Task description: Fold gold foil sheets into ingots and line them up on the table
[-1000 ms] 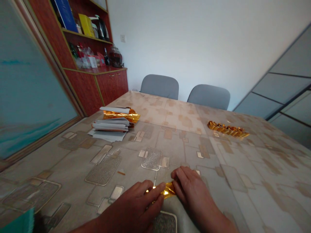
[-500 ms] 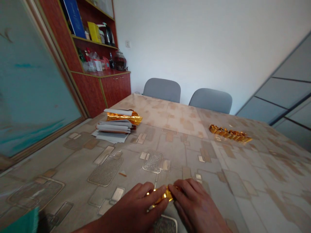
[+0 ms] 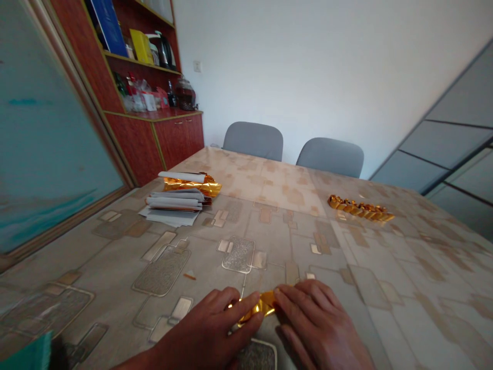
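Observation:
A small piece of shiny gold foil paper (image 3: 259,308) lies low in the view at the near side of the table, between my two hands. My left hand (image 3: 215,326) has its fingers closed on the foil's left part. My right hand (image 3: 314,318) presses its fingertips on the right end, fingers together. Both hands cover the ends of the foil, so its full shape is hidden. Farther off to the right, a row of folded gold foil pieces (image 3: 360,209) rests on the tablecloth (image 3: 292,241).
Back left on the table stand a stack of grey-white sheets (image 3: 173,203) and more gold foil (image 3: 185,185). A teal object (image 3: 29,352) shows at the lower left corner. Two grey chairs (image 3: 253,141) stand behind the table, near a red-brown cabinet (image 3: 154,139).
My right hand has shifted slightly right, and more of the gold foil shows between my hands. The whole scene sits slightly farther left as the camera turned a little.

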